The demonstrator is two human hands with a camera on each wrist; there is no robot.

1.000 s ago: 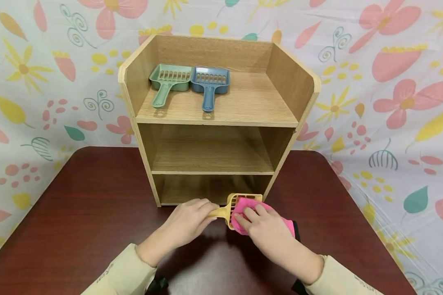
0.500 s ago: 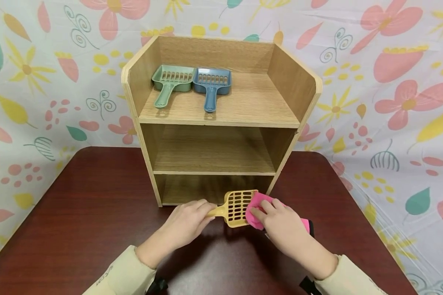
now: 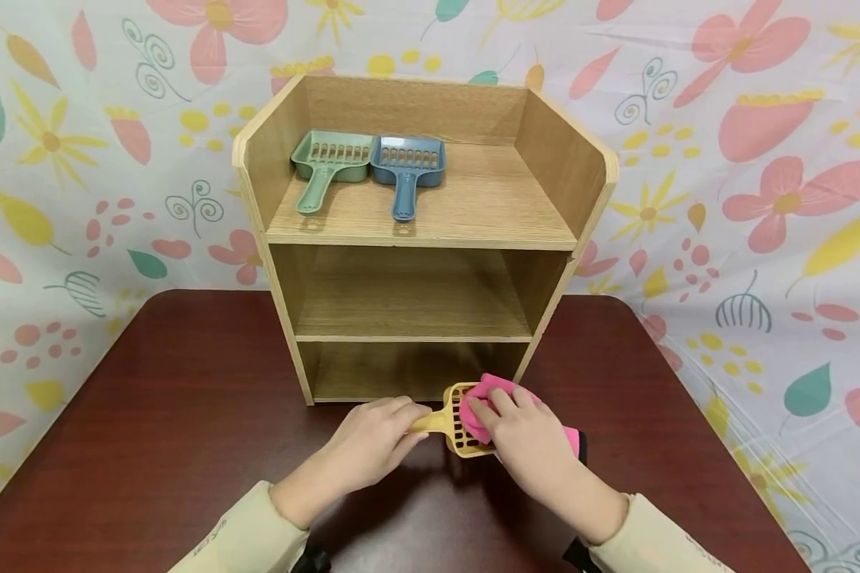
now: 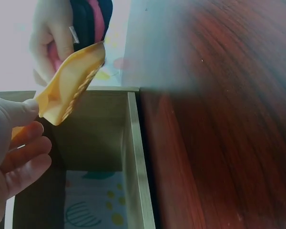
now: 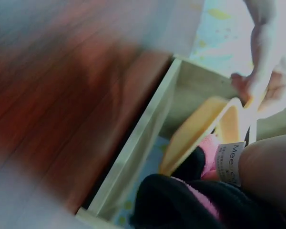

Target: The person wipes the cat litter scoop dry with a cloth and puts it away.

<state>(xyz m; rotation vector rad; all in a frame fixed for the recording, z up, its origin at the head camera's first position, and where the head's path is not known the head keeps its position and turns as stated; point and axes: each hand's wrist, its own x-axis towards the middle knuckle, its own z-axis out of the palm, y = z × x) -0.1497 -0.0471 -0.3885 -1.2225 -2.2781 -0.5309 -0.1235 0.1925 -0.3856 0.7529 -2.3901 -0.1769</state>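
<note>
In the head view my left hand [image 3: 380, 442] grips the handle of a yellow slotted litter scoop [image 3: 457, 439], held in front of the shelf's bottom opening. My right hand [image 3: 533, 446] holds a pink cloth [image 3: 482, 398] with a black edge, its fingers pressing the cloth onto the scoop's slotted face. Part of the slots is hidden under the cloth. The left wrist view shows the scoop [image 4: 69, 83] from its side, the thumb on its handle. Seen from the right wrist, the cloth's black side [image 5: 181, 202] and a white tag hang beside the scoop [image 5: 195, 129].
A wooden shelf unit [image 3: 416, 239] with two open compartments stands on the dark red table [image 3: 150, 430]. On its top lie a green litter scoop [image 3: 333, 159] and a blue litter scoop [image 3: 407, 167], side by side. Behind hangs a flower-patterned curtain [image 3: 688, 199].
My right hand slid the cloth right toward the scoop's far end, then back left over its slots. The scoop now sits slightly lower and further right, still in my left hand.
</note>
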